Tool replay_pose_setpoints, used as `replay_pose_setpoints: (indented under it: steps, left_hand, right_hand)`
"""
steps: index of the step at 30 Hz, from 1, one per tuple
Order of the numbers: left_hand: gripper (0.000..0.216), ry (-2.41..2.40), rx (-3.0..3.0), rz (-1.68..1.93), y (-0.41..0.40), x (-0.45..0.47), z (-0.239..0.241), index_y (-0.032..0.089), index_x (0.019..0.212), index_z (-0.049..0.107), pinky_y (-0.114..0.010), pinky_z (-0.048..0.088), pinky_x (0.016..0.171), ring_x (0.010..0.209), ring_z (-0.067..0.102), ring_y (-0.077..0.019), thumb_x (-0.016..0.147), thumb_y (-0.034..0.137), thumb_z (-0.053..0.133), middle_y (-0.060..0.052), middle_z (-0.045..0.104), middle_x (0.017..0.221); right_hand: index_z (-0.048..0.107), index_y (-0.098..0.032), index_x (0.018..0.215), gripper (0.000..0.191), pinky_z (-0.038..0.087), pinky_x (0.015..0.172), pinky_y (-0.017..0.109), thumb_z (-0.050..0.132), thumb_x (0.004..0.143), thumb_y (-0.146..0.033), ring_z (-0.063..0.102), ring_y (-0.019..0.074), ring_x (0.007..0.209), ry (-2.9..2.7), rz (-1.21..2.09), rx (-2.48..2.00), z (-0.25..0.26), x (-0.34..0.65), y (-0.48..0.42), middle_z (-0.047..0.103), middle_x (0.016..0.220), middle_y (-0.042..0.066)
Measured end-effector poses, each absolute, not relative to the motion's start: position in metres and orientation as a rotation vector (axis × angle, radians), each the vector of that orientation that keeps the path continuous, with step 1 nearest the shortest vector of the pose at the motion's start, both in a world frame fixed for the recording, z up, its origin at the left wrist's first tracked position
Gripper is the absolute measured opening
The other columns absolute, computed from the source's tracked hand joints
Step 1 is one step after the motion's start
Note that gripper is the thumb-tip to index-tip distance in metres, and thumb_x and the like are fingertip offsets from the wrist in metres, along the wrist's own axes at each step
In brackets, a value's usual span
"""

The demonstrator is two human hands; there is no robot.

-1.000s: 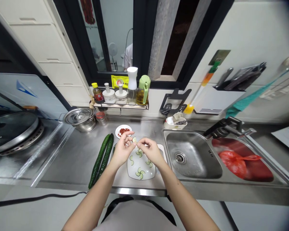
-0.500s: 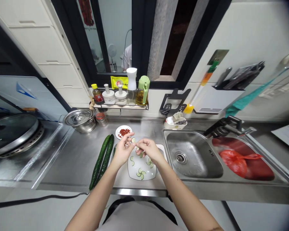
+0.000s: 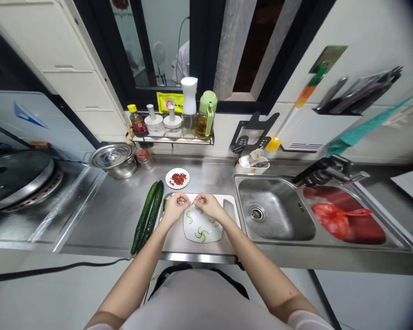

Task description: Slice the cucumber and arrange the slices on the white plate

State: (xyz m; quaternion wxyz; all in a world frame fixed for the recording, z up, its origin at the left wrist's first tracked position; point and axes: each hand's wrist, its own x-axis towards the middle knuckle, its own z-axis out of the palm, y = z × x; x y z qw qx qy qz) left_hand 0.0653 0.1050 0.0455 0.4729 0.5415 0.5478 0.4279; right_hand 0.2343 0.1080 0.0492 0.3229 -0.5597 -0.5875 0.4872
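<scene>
- Small pale piece, pinched between the fingertips of left hand and right hand, sits over the plate's 12 o'clock rim.
- Two cucumbers lie at the plate's 9 o'clock.

Left hand and right hand, fingers curled, meet above plate

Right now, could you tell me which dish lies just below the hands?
The white dish with green swirls; the chilli saucer sits farther back, apart.
</scene>
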Motion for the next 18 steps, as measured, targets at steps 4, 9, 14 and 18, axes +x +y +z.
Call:
replay_pose_setpoints:
  steps: [4,9,14,18]
  left_hand:
    - [0.017,1.421,1.317,0.94,0.102,0.06,0.011,0.016,0.07,0.063,-0.022,0.039,0.063,0.061,0.051,-0.0103,0.06,0.029,0.069,0.001,0.06,0.066]
    - [0.014,1.526,1.349,0.809,0.097,0.054,-0.017,0.017,0.073,0.066,-0.023,0.041,0.065,0.065,0.057,-0.0122,0.062,0.024,0.067,0.0,0.064,0.067]
    - [0.009,1.667,1.411,0.655,0.092,0.053,-0.032,0.017,0.073,0.068,-0.023,0.039,0.064,0.067,0.06,-0.0135,0.065,0.019,0.065,-0.002,0.068,0.071]
    - [0.011,1.763,1.455,0.498,0.09,0.055,-0.039,0.018,0.078,0.069,-0.022,0.038,0.062,0.072,0.062,-0.0138,0.068,0.018,0.063,-0.002,0.071,0.077]
  right_hand:
    - [0.063,-0.018,0.069,0.006,0.035,0.054,0.02,0.064,0.073,-0.023,0.048,0.0088,0.054,-1.749,1.102,-1.566,0.021,0.232,0.106,0.056,0.058,-0.005]
    - [0.065,-0.018,0.074,0.003,0.034,0.059,0.02,0.062,0.075,-0.016,0.049,0.0095,0.059,-1.876,1.066,-1.629,-0.003,0.227,0.102,0.059,0.064,-0.003]
    - [0.065,-0.018,0.079,0.006,0.033,0.061,0.02,0.061,0.078,-0.015,0.051,0.0106,0.061,-1.975,1.049,-1.775,-0.02,0.219,0.101,0.061,0.066,-0.002]
    - [0.065,-0.018,0.085,0.007,0.032,0.061,0.021,0.06,0.081,-0.016,0.051,0.0109,0.063,-2.002,1.035,-1.864,-0.028,0.214,0.099,0.063,0.071,0.0]
